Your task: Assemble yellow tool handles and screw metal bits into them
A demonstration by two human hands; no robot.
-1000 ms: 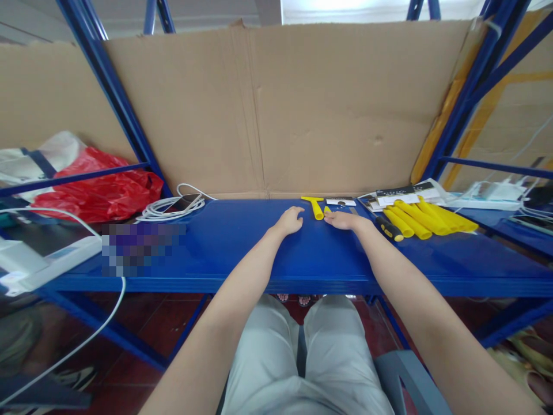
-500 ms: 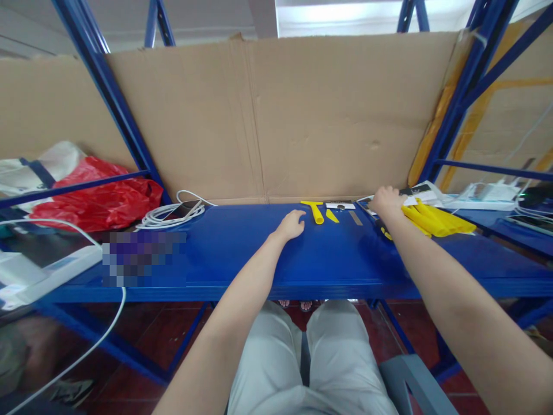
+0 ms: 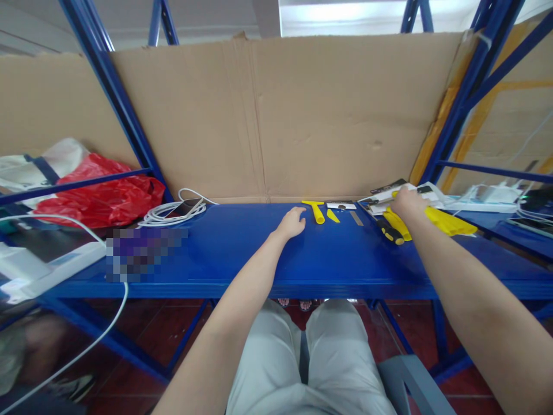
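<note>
Our left hand [image 3: 292, 223] is loosely open at the blue table [image 3: 319, 253], thumb parted from the fingers, just left of a yellow T-shaped handle [image 3: 318, 215]. Right of that handle lie a small yellow wedge [image 3: 333, 216] and a thin strip [image 3: 356, 218]. Our right hand [image 3: 408, 204] is over the yellow tubes [image 3: 451, 222], near the white packets [image 3: 381, 199]; we cannot tell whether it grips one. A black-and-yellow screwdriver [image 3: 391, 233] lies beside the tubes, on their left.
</note>
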